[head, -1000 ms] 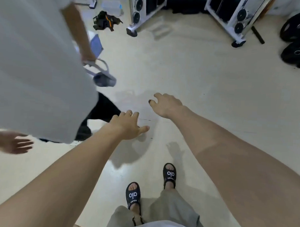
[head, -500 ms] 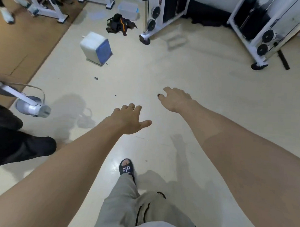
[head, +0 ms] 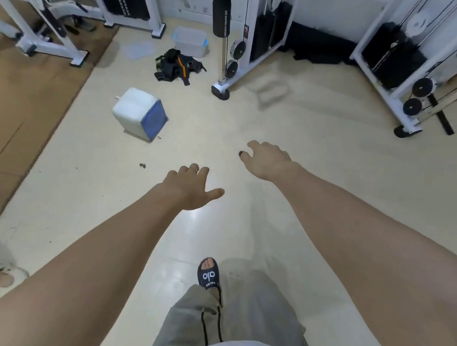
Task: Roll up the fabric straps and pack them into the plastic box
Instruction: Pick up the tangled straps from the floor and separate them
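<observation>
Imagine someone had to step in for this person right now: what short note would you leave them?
Left hand: open, holds nothing, stretched forward above the floor.
Right hand: open, holds nothing, also stretched forward.
Fabric straps: a loose tangled heap on the floor ahead, none rolled.
Plastic box: just beyond the heap, open; its lid lies flat to the left.
Done: nothing yet.
Left: walk over, roll each strap, pack them into the box.
</observation>
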The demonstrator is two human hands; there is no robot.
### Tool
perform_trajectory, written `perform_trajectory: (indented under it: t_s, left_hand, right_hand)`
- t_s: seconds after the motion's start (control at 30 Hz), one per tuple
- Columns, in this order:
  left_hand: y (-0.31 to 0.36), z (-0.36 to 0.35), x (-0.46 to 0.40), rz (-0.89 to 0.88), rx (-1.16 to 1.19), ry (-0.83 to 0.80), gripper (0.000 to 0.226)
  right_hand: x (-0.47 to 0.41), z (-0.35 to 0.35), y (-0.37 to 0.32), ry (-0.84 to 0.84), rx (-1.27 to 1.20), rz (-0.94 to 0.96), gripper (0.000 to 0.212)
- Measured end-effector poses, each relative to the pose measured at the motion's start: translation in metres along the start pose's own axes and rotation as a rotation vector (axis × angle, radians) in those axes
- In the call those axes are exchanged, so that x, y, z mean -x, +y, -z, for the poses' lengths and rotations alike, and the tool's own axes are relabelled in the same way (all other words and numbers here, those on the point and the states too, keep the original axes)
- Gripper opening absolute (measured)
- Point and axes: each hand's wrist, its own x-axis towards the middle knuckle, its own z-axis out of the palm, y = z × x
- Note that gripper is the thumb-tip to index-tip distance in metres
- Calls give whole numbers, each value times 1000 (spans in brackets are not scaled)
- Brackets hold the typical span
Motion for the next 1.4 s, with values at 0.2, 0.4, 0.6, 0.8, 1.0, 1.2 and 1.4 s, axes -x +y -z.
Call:
perform_trajectory:
  t_s: [0.2, 0.4, 0.6, 0.8, 1.0, 1.2, 1.4]
  left_hand:
    - [-58, 94, -110, 18, -5, 3, 81]
    - [-117, 175, -225, 99, 39, -5, 81]
    - [-173, 251, -320, 132, 87, 8, 81]
    - [-250, 314, -414, 123, 145, -19, 77]
    - [-342, 369, -515, 78, 135, -58, 75]
    - [-404, 433, -592, 44, 103, -81, 75]
    - [-436, 488, -672, 52, 108, -83, 70]
  right_hand:
    - [-143, 69, -45, 5, 7, 6, 53]
    - [-297, 124, -93, -49, 37, 71, 53]
    - [-428, 183, -154, -86, 81, 127, 53]
    - [-549, 220, -224, -103, 79, 135, 54]
    - [-660, 240, -289, -121, 76, 54, 49]
    - [-746, 268, -338, -103, 54, 42, 51]
    - [-836, 295, -355, -76, 24, 70, 50]
